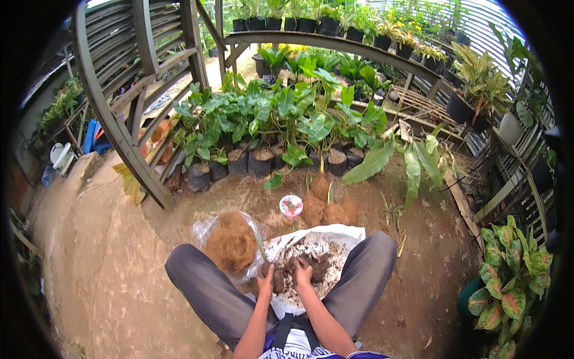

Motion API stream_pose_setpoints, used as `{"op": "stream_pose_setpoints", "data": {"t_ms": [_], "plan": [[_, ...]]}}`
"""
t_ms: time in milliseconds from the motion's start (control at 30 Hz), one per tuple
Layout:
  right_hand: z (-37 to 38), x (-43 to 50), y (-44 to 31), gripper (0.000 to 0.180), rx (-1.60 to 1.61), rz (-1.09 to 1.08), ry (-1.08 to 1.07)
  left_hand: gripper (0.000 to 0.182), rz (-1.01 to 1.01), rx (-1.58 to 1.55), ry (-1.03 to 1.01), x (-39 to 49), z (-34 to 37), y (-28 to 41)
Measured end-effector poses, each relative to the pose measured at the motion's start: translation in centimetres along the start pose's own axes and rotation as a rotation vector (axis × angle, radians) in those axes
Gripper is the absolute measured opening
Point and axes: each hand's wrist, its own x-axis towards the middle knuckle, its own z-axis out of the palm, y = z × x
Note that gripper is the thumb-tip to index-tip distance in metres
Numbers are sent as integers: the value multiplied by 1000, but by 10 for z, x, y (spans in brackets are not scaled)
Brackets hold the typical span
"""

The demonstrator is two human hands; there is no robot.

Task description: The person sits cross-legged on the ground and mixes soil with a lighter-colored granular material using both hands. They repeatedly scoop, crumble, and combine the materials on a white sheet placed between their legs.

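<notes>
My left hand (265, 279) grips a dark clump of soil (278, 282) from its left side. A slim green leaf cutting (261, 247) rises out of that clump. Just to the right, my right hand (303, 272) has its fingers curled into dark soil, partly hiding them. Beneath both hands a white plastic sack (354, 233) lies spread between my knees, with a loose soil heap (320, 265) on it. Left of the sack, a clear plastic bag (202, 229) holds brown coconut fibre (231, 244).
Several fibre-wrapped balls (334, 213), some with leaf cuttings, sit beyond the sack beside a plastic cup (291, 206) with a printed lid. Behind them stand leafy plants in black polybags (260, 162). A slatted wooden gate (130, 130) leans at left; a variegated plant (513, 273) is at right.
</notes>
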Motion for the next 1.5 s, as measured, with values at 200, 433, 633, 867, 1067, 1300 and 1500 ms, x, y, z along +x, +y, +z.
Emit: {"op": "stream_pose_setpoints", "data": {"t_ms": [200,433,633,867,1067,1300,1500], "plan": [[-19,5,-4,23,-636,-224,248,57,-2,51,-12,13,-9,-20],[-21,-6,-9,21,-862,-600,203,40,15,55,11,5,-7,-11],[-22,5,-14,22,-695,-561,58,25,24,-71,-68,-11,0,9],[-18,1,-19,19,-502,-504,-108,26,56,-66,-66,-4,-1,-3],[-14,-9,-25,36,-294,-326,-248,31,-6,-12,-108,-6,-3,3],[-3,-17,-16,48,-56,253,-394,57,40,153,-352,-14,7,3],[-3,-14,13,46,-246,-30,-553,54,-13,371,-247,-11,-6,-15]]}}
